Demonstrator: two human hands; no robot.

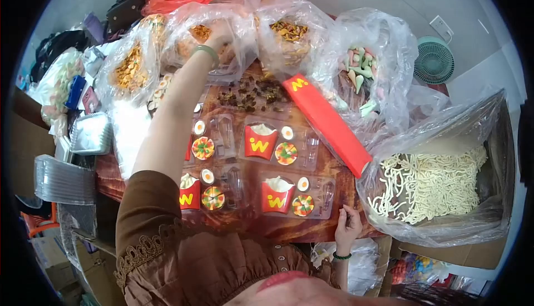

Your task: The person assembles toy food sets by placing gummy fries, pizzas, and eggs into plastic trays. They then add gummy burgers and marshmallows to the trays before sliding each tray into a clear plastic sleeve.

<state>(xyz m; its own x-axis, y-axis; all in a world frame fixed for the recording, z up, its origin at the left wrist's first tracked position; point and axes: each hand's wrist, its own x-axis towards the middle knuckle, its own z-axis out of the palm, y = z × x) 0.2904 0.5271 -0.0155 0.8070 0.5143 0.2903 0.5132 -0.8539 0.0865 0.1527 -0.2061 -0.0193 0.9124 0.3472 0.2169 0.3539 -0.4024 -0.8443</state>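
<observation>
Small orange pieces point(200, 32) lie in a clear plastic bag point(181, 23) at the far side of the reddish-brown, wood-patterned surface point(347, 186). Our left hand point(221, 36) reaches into that bag; we cannot tell through the plastic whether its fingers are clenched or released. Our right hand point(347, 227) is by the near edge, its fingers loosely curled, and we cannot tell if they pinch anything. Between our hands we have clear plastic trays point(326, 197) with red "W" packets point(276, 196), egg-like discs point(303, 183) and multicoloured pizza-like rounds point(303, 206).
</observation>
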